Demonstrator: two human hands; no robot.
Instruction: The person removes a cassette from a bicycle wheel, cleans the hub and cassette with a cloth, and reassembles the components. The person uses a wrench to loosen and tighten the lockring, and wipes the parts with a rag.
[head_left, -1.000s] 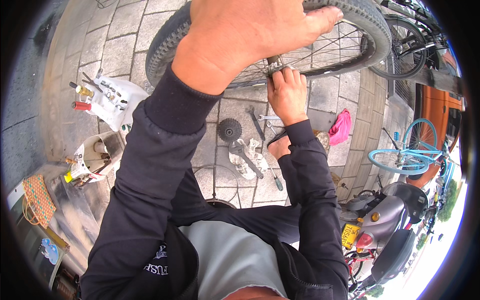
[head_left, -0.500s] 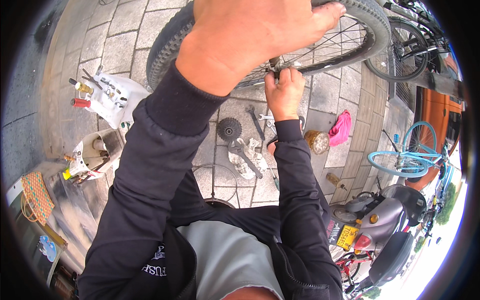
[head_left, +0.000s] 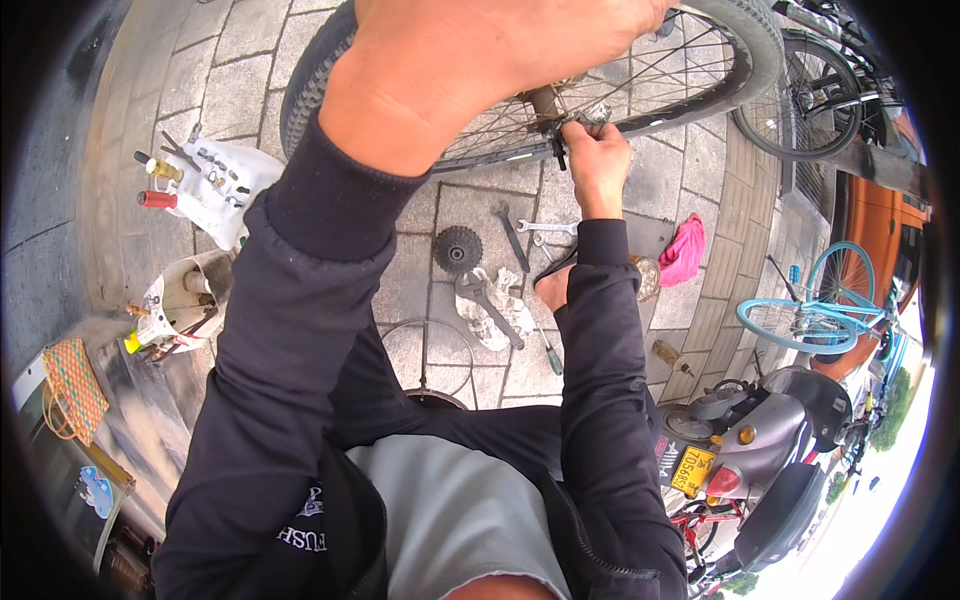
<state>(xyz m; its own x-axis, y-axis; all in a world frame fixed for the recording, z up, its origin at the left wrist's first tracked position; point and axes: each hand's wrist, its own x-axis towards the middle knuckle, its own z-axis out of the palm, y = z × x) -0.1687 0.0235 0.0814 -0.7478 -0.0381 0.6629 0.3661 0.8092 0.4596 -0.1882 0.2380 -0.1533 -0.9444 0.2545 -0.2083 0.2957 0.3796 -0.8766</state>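
A bicycle wheel [head_left: 690, 118] with a knobbly tyre tilts across the top of the view. My left hand [head_left: 480, 65] reaches over it and grips it near the upper edge; its fingertips are cut off. At the hub [head_left: 545, 105], my right hand [head_left: 598, 165] is closed, thumb and fingers together, beside a black axle end [head_left: 558, 150]. What it pinches is partly hidden; something silvery shows by the fingertips. Below lie a sprocket cassette [head_left: 458, 249], an adjustable wrench [head_left: 490, 308] on a white rag [head_left: 488, 330], spanners [head_left: 548, 228] and a screwdriver [head_left: 552, 355].
To the left stand a white tray of small parts [head_left: 225, 185] and a tool container [head_left: 195, 310]. A pink cloth [head_left: 684, 250] and a tin [head_left: 648, 275] lie right of my right forearm. Farther right are a scooter [head_left: 770, 440], a blue bicycle [head_left: 815, 325] and another bicycle wheel [head_left: 800, 100].
My right hand has shifted slightly right and up, baring the black axle end. My left hand and forearm have moved a little left and up. The wheel has shifted slightly.
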